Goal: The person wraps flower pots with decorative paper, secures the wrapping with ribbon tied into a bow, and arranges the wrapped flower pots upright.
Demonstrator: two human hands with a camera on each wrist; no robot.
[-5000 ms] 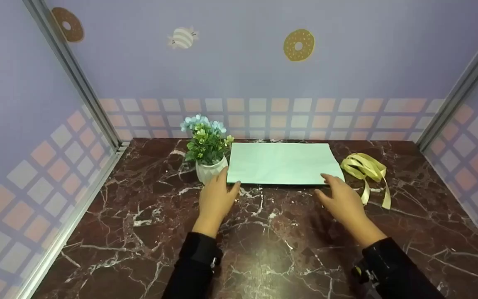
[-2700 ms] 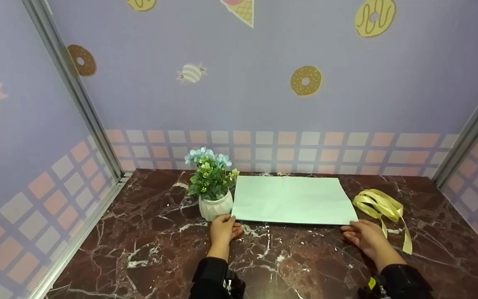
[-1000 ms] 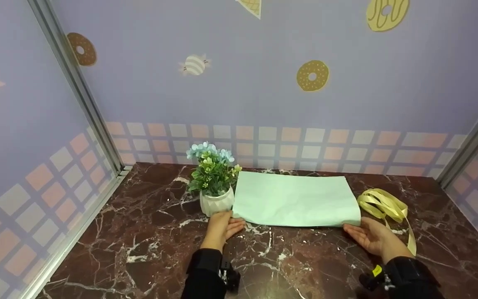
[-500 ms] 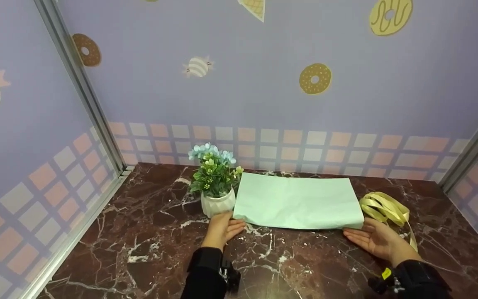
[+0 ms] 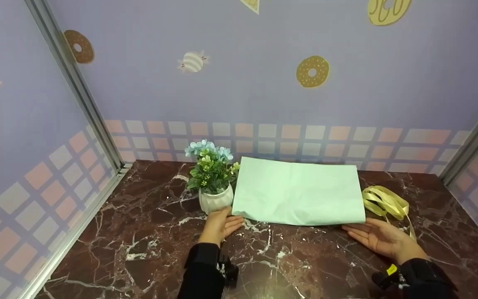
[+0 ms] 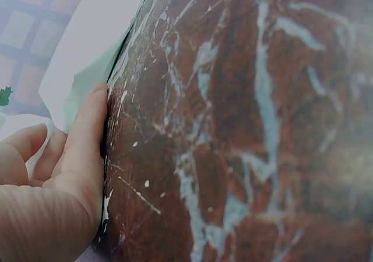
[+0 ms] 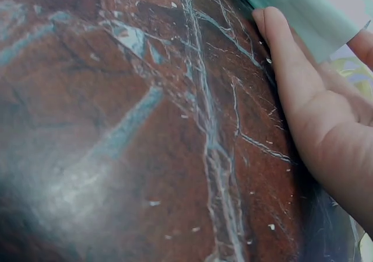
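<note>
A pale green sheet of paper [image 5: 299, 193], lightly creased, spans the space between my two hands at the far side of the table, its far edge tilted up. My left hand [image 5: 220, 226] grips its front left corner; in the left wrist view long fingers [image 6: 87, 113] lie along the paper. At the front right corner my right hand [image 5: 382, 238] holds the sheet, palm turned up. The right wrist view shows fingers [image 7: 277, 31] under the edge and the thumb [image 7: 362, 45] by the paper's side. Right behind my left hand stands a white pot [image 5: 216, 201] with blue artificial flowers [image 5: 208, 150].
Yellow ribbon [image 5: 386, 201] lies in a loose coil right of the sheet, with a tail hanging toward my right wrist. Dark red marbled table [image 5: 147, 241] extends in front. Purple patterned walls [image 5: 255, 74] enclose the back and both sides.
Both hands came from above the table to the sheet's front corners and slid under its edge. The far edge has risen and creases have appeared. Pot and ribbon stay put.
</note>
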